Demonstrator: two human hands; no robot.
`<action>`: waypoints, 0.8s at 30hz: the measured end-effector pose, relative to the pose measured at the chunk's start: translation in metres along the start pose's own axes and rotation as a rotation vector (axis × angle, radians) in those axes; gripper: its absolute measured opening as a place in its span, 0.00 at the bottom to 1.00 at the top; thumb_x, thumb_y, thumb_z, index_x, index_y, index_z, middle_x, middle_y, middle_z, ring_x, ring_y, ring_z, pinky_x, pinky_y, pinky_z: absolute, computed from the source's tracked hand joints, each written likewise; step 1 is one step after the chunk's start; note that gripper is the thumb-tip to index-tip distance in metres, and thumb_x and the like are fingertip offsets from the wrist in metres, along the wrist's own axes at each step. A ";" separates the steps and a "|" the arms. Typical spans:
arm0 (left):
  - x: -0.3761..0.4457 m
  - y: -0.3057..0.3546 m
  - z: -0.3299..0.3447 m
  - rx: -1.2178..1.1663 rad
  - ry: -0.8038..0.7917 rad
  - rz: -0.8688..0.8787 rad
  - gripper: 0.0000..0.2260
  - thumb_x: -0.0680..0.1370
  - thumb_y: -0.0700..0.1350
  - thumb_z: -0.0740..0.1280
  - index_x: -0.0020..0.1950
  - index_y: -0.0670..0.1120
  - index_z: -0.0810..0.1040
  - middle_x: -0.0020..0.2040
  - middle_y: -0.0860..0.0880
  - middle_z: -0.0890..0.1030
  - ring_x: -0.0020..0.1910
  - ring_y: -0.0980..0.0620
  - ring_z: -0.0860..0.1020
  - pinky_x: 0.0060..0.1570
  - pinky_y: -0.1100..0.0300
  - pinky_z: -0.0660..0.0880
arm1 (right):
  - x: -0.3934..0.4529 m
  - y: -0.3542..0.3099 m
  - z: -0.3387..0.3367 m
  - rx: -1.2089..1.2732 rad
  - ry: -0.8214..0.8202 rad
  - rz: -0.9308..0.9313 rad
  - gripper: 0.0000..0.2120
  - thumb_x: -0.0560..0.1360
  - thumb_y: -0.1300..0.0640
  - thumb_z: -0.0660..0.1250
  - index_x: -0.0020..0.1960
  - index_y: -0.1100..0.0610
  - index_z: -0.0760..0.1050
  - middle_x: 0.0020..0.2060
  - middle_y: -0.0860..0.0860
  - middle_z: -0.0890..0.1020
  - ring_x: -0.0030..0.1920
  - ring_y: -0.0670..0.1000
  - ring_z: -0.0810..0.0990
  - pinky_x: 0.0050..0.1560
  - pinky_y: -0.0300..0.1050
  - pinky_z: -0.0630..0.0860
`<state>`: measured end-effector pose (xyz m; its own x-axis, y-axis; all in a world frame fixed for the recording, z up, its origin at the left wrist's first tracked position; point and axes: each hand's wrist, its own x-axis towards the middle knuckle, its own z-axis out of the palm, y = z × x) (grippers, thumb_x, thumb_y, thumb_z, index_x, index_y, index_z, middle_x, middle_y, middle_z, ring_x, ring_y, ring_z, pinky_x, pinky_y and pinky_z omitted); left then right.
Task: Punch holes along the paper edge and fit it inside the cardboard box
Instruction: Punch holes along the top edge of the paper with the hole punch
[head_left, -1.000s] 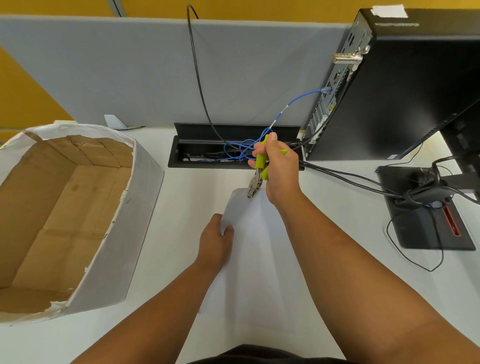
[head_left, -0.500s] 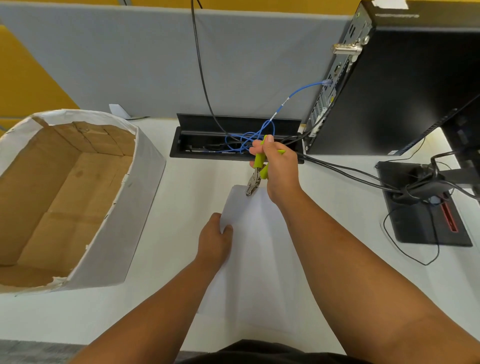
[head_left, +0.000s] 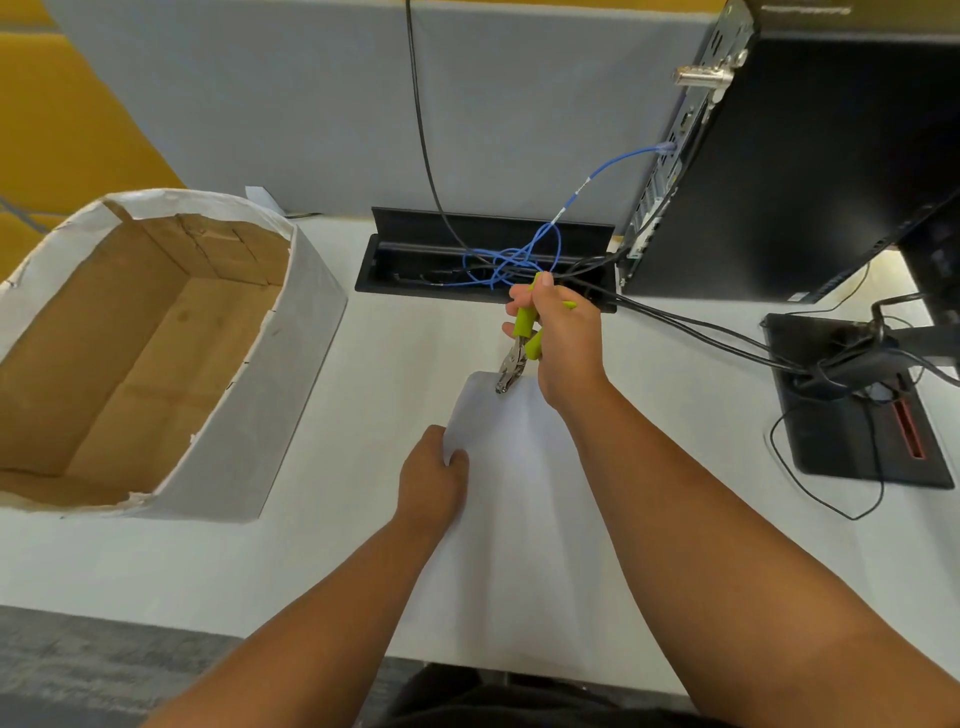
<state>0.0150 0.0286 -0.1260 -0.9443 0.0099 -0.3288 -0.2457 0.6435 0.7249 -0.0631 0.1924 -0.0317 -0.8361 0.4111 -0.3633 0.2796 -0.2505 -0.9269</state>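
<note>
From the head camera, the right hand squeezes the green handles of a hole punch. Its metal tip bites the far edge of the white paper. The left hand pinches the paper's left edge, thumb on top. The paper lies on the white counter. The cardboard box sits open on the left, well apart from the paper. A black computer stands at the back right, with blue cable beside it.
</note>
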 end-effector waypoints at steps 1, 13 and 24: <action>-0.002 -0.001 0.000 0.004 -0.005 0.002 0.05 0.80 0.43 0.61 0.53 0.42 0.72 0.47 0.46 0.78 0.45 0.46 0.77 0.48 0.51 0.76 | -0.002 0.002 0.000 0.005 -0.001 -0.002 0.19 0.82 0.47 0.61 0.52 0.61 0.83 0.47 0.56 0.85 0.49 0.57 0.85 0.32 0.35 0.76; -0.010 -0.017 -0.018 -0.129 -0.096 0.075 0.05 0.79 0.43 0.61 0.49 0.41 0.70 0.42 0.48 0.76 0.39 0.51 0.73 0.42 0.55 0.73 | -0.036 0.023 0.010 0.058 0.040 -0.091 0.17 0.81 0.49 0.62 0.47 0.61 0.82 0.43 0.53 0.85 0.45 0.52 0.83 0.54 0.57 0.82; -0.012 -0.022 -0.012 -0.093 -0.073 0.142 0.08 0.82 0.44 0.58 0.44 0.45 0.67 0.38 0.51 0.71 0.35 0.55 0.69 0.39 0.57 0.70 | -0.046 0.033 -0.001 0.076 0.035 -0.044 0.07 0.77 0.58 0.67 0.48 0.58 0.84 0.54 0.60 0.84 0.47 0.54 0.80 0.45 0.50 0.75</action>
<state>0.0296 0.0047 -0.1308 -0.9534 0.1530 -0.2600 -0.1338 0.5579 0.8190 -0.0152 0.1661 -0.0456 -0.8296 0.4528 -0.3268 0.2054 -0.2968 -0.9326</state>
